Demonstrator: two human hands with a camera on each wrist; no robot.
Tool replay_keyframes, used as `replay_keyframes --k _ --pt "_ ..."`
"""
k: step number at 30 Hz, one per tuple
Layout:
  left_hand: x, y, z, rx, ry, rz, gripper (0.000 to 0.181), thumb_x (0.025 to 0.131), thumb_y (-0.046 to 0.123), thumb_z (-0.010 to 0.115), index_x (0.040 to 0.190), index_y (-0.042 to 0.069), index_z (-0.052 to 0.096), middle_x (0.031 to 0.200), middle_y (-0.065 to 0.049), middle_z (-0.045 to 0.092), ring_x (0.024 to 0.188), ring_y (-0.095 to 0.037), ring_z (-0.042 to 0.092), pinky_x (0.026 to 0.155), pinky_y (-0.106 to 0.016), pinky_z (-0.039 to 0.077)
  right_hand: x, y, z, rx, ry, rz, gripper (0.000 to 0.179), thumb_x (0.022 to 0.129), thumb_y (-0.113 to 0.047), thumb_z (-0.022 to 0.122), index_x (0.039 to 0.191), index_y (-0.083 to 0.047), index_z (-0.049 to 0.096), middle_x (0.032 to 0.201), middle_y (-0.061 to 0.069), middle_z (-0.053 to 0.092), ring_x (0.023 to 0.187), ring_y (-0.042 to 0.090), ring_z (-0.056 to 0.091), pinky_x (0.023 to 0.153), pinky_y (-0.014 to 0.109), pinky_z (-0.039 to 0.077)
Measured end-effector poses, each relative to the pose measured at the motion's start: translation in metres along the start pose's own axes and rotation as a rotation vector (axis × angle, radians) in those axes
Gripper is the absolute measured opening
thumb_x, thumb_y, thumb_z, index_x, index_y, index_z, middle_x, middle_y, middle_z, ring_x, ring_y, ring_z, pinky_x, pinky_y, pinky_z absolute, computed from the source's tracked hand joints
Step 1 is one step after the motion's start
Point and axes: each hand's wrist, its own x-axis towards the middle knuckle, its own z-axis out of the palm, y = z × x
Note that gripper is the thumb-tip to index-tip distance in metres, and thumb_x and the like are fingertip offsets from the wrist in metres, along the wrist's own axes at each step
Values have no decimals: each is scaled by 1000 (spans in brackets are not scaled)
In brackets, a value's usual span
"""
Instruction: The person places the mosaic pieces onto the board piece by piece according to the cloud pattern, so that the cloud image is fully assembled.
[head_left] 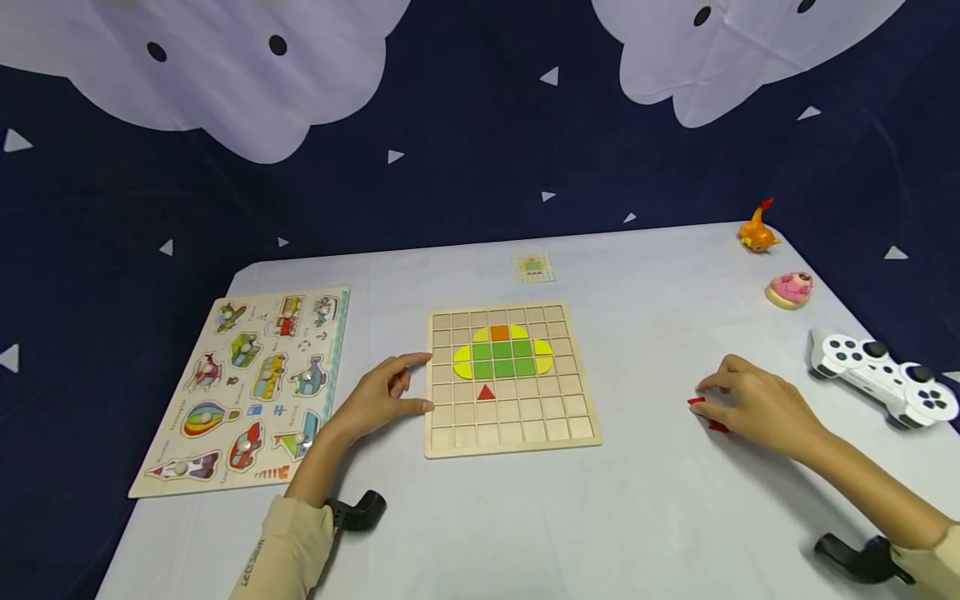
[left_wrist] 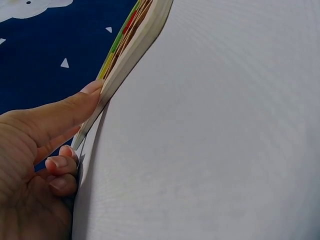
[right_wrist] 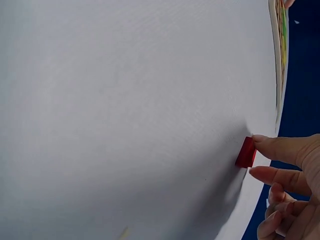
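A square wooden grid board point(head_left: 517, 433) lies mid-table. Yellow rounded pieces point(head_left: 463, 362), green squares point(head_left: 504, 358), an orange square point(head_left: 499, 333) and a red triangle point(head_left: 486, 392) sit in its cells. At the board's left edge, my left hand point(head_left: 381, 396) touches the rim with index finger and thumb; the left wrist view shows the thumb against that rim. To the right of the board, my right hand point(head_left: 757, 408) pinches a small red piece point(right_wrist: 246, 152) between thumb and index finger, low over the table. More red shows under the thumb; whether it is separate, I cannot tell.
A vehicle puzzle board point(head_left: 255, 392) lies at left. Behind the grid board is a small pattern card point(head_left: 533, 268). On the right are an orange toy figure point(head_left: 758, 233), a pink toy point(head_left: 791, 289) and a white game controller point(head_left: 885, 375).
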Motion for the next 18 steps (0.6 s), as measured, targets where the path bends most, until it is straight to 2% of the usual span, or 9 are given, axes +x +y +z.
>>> replay_keyframes --k 18 --pt "1 -3 1 -11 -2 9 72 77 15 85 142 10 54 85 -3 41 73 -16 38 69 -28 33 -3 3 2 10 18 51 17 75 -28 85 80 -14 76 78 -8 54 64 3 44 54 28 35"
